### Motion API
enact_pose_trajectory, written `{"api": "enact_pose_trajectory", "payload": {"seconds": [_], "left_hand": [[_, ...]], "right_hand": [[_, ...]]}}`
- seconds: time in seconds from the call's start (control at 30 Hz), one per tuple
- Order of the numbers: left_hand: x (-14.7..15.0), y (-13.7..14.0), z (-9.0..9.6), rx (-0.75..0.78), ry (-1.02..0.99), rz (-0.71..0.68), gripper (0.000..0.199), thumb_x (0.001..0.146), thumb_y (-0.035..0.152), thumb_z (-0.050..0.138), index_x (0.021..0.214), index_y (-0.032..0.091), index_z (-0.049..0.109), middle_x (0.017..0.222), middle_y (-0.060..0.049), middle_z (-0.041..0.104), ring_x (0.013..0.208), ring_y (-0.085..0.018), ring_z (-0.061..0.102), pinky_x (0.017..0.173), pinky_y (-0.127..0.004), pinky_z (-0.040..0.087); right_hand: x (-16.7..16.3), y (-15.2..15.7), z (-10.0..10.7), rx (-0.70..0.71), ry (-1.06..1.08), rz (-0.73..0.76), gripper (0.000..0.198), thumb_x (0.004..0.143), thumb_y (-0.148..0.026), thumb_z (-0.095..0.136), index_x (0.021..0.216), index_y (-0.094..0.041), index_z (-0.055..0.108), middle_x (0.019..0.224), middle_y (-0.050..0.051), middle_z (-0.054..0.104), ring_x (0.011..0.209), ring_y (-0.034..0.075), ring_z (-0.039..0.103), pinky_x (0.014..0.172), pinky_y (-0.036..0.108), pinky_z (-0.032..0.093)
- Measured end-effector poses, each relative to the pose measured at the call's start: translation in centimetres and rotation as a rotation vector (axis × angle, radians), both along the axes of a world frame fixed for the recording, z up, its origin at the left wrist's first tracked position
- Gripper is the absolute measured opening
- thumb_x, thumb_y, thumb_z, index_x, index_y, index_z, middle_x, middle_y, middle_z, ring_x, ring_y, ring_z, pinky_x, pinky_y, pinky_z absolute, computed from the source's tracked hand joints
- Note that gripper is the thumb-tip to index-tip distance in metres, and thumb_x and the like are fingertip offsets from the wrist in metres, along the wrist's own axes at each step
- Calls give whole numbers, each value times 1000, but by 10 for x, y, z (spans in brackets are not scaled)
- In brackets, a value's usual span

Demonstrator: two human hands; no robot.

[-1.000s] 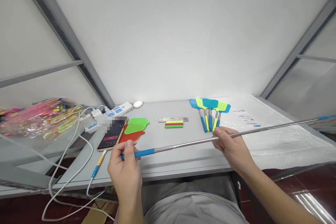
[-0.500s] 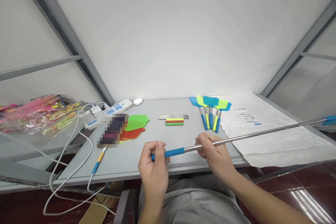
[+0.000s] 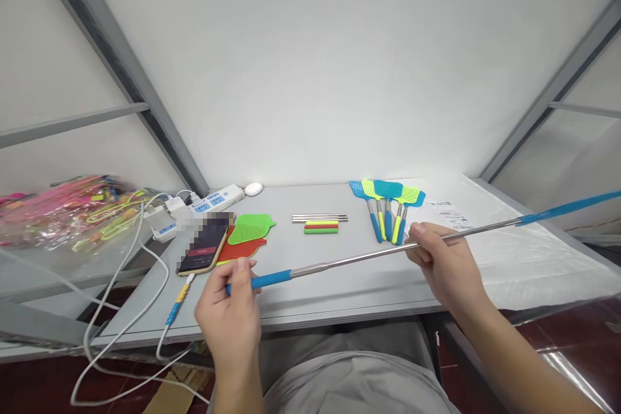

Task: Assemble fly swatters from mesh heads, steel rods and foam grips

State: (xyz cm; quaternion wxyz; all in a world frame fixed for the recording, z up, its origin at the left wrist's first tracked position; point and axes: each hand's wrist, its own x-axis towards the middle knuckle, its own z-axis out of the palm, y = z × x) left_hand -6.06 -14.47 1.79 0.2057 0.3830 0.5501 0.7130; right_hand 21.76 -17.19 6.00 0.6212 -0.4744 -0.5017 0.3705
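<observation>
An extended telescopic fly swatter (image 3: 359, 259) is held across the front of me, its blue head at the far right. My left hand (image 3: 230, 310) is closed round its blue grip. Further along the metal rod, my right hand (image 3: 446, 265) pinches it between thumb and fingers. Beyond the rod lie several assembled swatters (image 3: 388, 207) with blue and yellow heads, fanned out. Metal rods (image 3: 320, 218) lie at the table's middle, with yellow, red and green grips (image 3: 321, 228) just in front. Loose green (image 3: 250, 228) and red (image 3: 241, 248) swatter heads rest left of them.
A phone (image 3: 206, 246) with a cable lies on the grey table (image 3: 291, 200) beside the loose heads. Power strips (image 3: 218, 198) and a white mouse (image 3: 253, 189) stand behind. White packaging (image 3: 509, 259) covers the right side; bagged colourful items (image 3: 72, 213) sit at left.
Both hands have moved apart: the left one leftward with the grip, the right one rightward along the rod. The whole swatter has shifted left, so more of its blue head shows.
</observation>
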Motion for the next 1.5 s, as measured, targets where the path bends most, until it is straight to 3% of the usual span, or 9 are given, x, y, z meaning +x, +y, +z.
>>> {"api": "enact_pose_trajectory", "payload": {"seconds": [0.4, 0.6, 0.9, 1.03, 1.13, 1.23, 1.33, 1.5], "left_hand": [[-12, 10, -1, -24, -76, -72, 27, 81, 44, 65, 80, 17, 60, 64, 4, 53, 53, -8, 44, 47, -19, 39], [6, 1, 3, -18, -43, -75, 27, 85, 46, 62, 81, 19, 58, 62, 5, 51, 52, -9, 45, 48, -20, 40], [44, -19, -7, -114, 14, -292, 27, 89, 46, 58, 83, 19, 59, 66, 3, 53, 54, -9, 46, 50, -20, 39], [50, -21, -12, -137, -1, -386, 29, 89, 46, 58, 84, 19, 61, 68, 2, 55, 53, -9, 45, 48, -21, 38], [39, -14, -12, -119, 12, -289, 29, 88, 46, 60, 83, 18, 62, 67, 2, 56, 54, -9, 46, 50, -21, 39], [22, -4, -9, -69, -30, -182, 29, 86, 47, 61, 84, 18, 62, 66, 3, 54, 55, -10, 45, 50, -20, 39], [15, 1, -8, -54, -43, -178, 29, 86, 47, 61, 84, 18, 60, 65, 3, 53, 54, -9, 45, 49, -20, 39], [40, -11, -11, -108, 4, -213, 29, 88, 48, 58, 84, 19, 60, 65, 4, 51, 54, -10, 46, 50, -20, 41]], "right_hand": [[-7, -2, -12, -85, 5, 105, 49, 94, -46, 53, 57, -22, 32, 53, -6, 24, 52, 11, 21, 51, 31, 16], [-15, -6, -12, -103, -24, 110, 48, 95, -47, 51, 58, -22, 33, 53, -6, 27, 52, 11, 23, 50, 30, 18], [-51, -11, -23, -199, -81, 240, 47, 95, -50, 46, 62, -22, 28, 57, -6, 21, 51, 9, 20, 49, 28, 16], [-46, -12, -25, -177, -96, 201, 51, 93, -52, 50, 59, -22, 28, 56, -6, 22, 52, 10, 20, 50, 29, 16], [-33, -11, -28, -112, -83, 129, 53, 92, -51, 54, 54, -22, 30, 54, -5, 25, 52, 11, 24, 51, 30, 18], [-23, -9, -24, -33, 114, 30, 52, 93, -49, 52, 53, -22, 32, 53, -5, 25, 52, 12, 27, 52, 30, 23], [-22, -5, -18, 4, 267, -21, 53, 94, -49, 50, 53, -23, 31, 52, -5, 24, 49, 12, 25, 49, 30, 26], [-41, 0, -27, -10, 356, -118, 56, 94, -53, 48, 52, -23, 28, 50, -6, 23, 47, 11, 24, 46, 29, 23]]}}
